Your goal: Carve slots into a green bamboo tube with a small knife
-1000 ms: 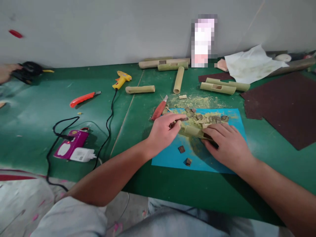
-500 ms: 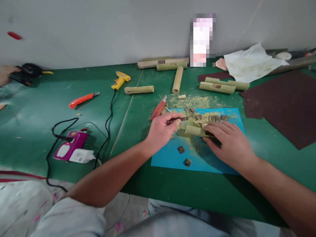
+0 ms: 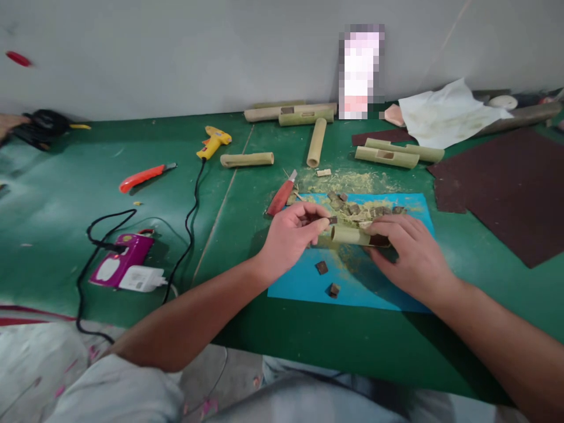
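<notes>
Between thumb and fingers, my left hand [image 3: 296, 232] pinches a small dark brown piece [image 3: 332, 220], just left of the open end of a bamboo tube [image 3: 350, 235]. My right hand [image 3: 408, 249] grips that tube near its right end, where a dark cut-out shows; the fingers hide part of it. Under both hands lies a blue sheet [image 3: 299, 288] strewn with pale shavings. Several small brown squares [image 3: 355, 209] are heaped behind the tube, and two more brown pieces [image 3: 322, 268] rest in front. A red-handled knife [image 3: 281, 197] lies beyond my left hand.
Bamboo tubes [image 3: 316, 143] lie about the back of the green table [image 3: 247, 217]. A yellow glue gun [image 3: 214, 143], an orange cutter [image 3: 143, 178] and a purple power strip [image 3: 118, 258] with cords are at left. Dark brown sheets [image 3: 520, 194] cover the right side. Another person's hand [image 3: 11, 126] shows far left.
My left hand has shifted its fingers on the brown piece, which now shows less. The bamboo tube has turned and moved slightly toward me. At far left, the other person's hand has drawn back.
</notes>
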A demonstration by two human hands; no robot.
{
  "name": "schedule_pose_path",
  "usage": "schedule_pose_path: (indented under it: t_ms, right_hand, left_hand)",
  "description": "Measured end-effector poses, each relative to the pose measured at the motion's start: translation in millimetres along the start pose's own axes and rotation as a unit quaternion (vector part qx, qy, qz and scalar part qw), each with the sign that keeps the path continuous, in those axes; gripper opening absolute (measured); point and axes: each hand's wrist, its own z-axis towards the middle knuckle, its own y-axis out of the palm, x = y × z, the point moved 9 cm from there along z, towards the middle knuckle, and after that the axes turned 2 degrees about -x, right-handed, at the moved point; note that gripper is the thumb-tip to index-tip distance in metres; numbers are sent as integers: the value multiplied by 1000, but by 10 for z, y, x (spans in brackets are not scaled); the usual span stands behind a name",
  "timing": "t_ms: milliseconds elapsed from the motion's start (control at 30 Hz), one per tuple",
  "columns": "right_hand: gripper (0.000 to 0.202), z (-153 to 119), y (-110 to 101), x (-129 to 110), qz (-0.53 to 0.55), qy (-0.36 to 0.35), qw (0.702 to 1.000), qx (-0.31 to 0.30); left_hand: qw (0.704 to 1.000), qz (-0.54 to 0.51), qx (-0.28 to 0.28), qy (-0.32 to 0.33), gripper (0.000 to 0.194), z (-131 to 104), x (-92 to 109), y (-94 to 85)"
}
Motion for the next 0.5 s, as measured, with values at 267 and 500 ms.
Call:
schedule_pose_path:
  t_ms: [267, 500]
  right_hand:
    - [31, 8, -7, 31, 31, 16, 999, -1]
    - [31, 21, 39, 62, 43, 25, 998, -26]
  left_hand:
    - [999, -36, 29, -4, 13, -73, 22, 6]
    - [999, -24, 16, -42, 15, -83, -41, 50]
